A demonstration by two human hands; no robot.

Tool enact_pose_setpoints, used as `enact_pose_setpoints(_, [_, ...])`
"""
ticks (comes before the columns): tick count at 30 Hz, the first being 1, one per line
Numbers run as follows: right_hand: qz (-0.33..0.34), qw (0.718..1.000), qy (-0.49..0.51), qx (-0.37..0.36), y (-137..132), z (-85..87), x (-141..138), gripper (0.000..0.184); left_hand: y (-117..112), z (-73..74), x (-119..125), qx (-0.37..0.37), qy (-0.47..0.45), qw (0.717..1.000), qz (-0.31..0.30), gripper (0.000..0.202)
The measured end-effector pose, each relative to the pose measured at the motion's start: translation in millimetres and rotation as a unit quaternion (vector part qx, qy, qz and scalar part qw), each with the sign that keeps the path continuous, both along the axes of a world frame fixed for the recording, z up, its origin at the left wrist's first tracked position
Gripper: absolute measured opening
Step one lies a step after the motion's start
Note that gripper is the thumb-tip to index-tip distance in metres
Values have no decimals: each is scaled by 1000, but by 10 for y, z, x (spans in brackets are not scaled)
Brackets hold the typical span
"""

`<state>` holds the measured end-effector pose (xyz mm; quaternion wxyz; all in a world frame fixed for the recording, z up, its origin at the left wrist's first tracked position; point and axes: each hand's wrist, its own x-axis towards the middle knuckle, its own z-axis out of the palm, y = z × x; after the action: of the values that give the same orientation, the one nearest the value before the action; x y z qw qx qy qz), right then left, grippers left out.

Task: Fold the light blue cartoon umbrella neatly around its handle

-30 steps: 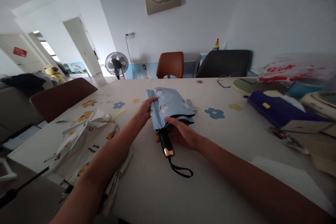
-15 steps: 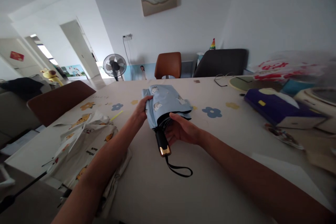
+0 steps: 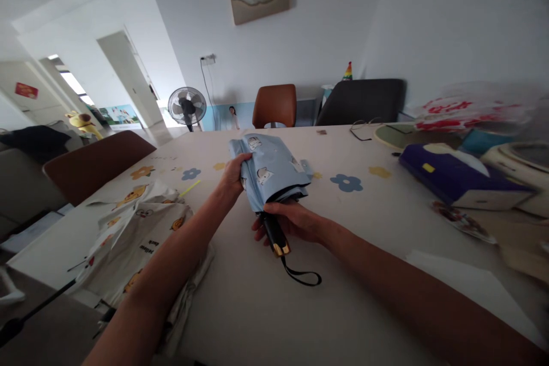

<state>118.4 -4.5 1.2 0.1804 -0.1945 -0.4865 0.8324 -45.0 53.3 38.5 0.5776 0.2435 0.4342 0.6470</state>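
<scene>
From my remote station I took the blue umbrella (image 3: 274, 168) as the landmark. It lay across the middle of the counter (image 3: 240, 303), its black handle (image 3: 275, 234) and wrist loop (image 3: 306, 284) towards me; I could not tell whether its underside touched the surface. At the handle end, the right grip (image 3: 294, 219) was closed around the handle's top, thumb at the canopy's hem, some fingers showing beyond the handle. At the umbrella's left edge, the left grip (image 3: 233, 176) pinched the folded panels, thumb uppermost.

Progress: the canopy was collapsed and its panels gathered into a flat bundle. The hem hung loose, and I saw no band fastened. In my judgement the folding was well advanced, while winding the panels tight and securing them were outstanding.

Left of the umbrella lay a crumpled duck-print cloth (image 3: 141, 234), well apart from it.

Containers, all right of the umbrella: a purple box (image 3: 454, 177) showed white at its top, possibly tissue. Beside it stood a pale vessel (image 3: 517, 166), contents not visible. Beyond sat a red-printed plastic bag (image 3: 467, 108), contents illegible.

Past the umbrella, behind the counter, stood a brown chair (image 3: 274, 104) and, farther left, a fan (image 3: 187, 106).
</scene>
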Motion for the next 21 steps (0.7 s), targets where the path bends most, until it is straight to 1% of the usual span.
enact_pose_setpoints(4, [-19,999,-24,10,-29,4,-27,23,-26,20,62,42,41,996,61,15])
enact_pose_setpoints(7, [-48,997,-67,11,-42,-7,-55,20,-67,50,107,72,65,991,88,13])
enact_pose_setpoints(10, [-87,991,-99,11,-55,-29,-86,18,-110,83,145,93,77,988,93,15])
enact_pose_setpoints(12, [-100,991,-89,-1,-62,-44,-101,17,-125,93,160,103,80,987,95,15])
enact_pose_setpoints(15, [-90,993,-69,-28,-68,-56,-106,16,-126,85,164,101,81,987,98,16])
enact_pose_setpoints(18, [-68,993,-85,-48,-72,-57,-105,19,-116,66,159,82,81,989,92,15])
enact_pose_setpoints(21, [-72,992,-84,-67,-78,-70,-112,18,-113,59,162,70,86,990,86,13])
